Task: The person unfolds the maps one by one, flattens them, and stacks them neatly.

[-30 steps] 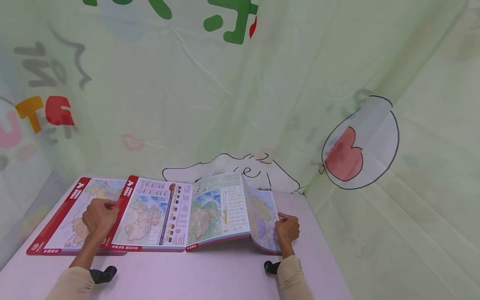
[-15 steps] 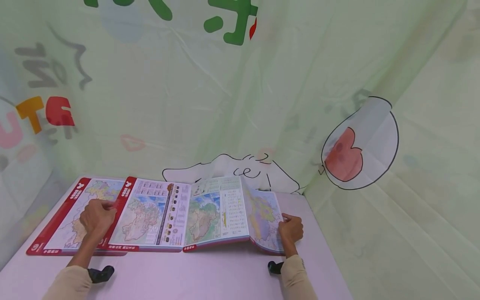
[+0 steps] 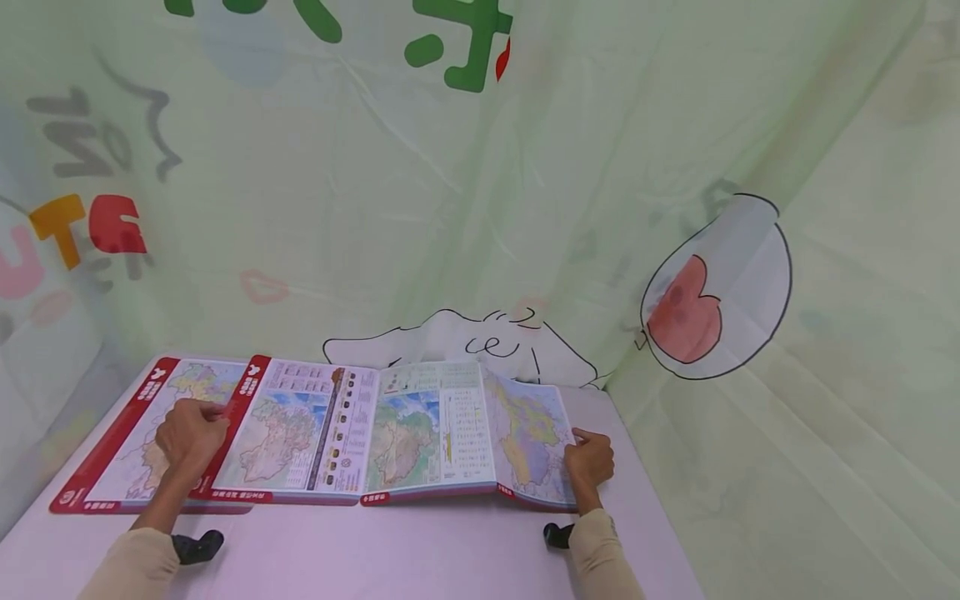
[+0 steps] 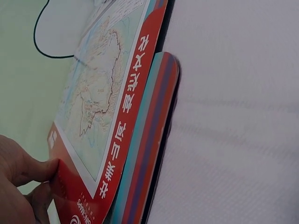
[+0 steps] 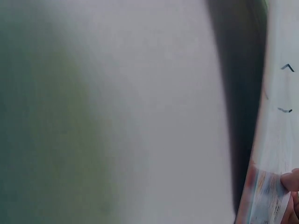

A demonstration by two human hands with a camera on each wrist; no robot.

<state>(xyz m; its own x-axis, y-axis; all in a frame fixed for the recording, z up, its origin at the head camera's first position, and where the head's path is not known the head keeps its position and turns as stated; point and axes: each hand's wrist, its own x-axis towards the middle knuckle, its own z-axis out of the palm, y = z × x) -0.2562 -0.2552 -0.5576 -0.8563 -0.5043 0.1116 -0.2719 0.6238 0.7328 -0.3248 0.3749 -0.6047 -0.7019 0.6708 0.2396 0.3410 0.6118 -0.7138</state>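
- Coming in from near side: beige sleeves (image 3: 138, 567), w/ black wrist units (image 3: 198, 547) just inside them, over pale table (image 3: 360, 550).
- L hand (image 3: 191, 433): thumb & fingers clamped on red L edge of map; L wrist view shows thumb on top of the red.
- R hand (image 3: 588, 458): at map's R edge, thumb & fingers clamped on it; only partly seen in R wrist view.
- Map (image 3: 405, 442): on table btwn hands, unfolded L to R, raised a bit at fold on R half, near edge bowed up there.
- Under-map (image 3: 112, 442): far L on table, red strip on its L; map overlaps its R side.
- Far: pale green curtain (image 3: 405, 183) behind table, w/ heart balloon print (image 3: 750, 292) on R.
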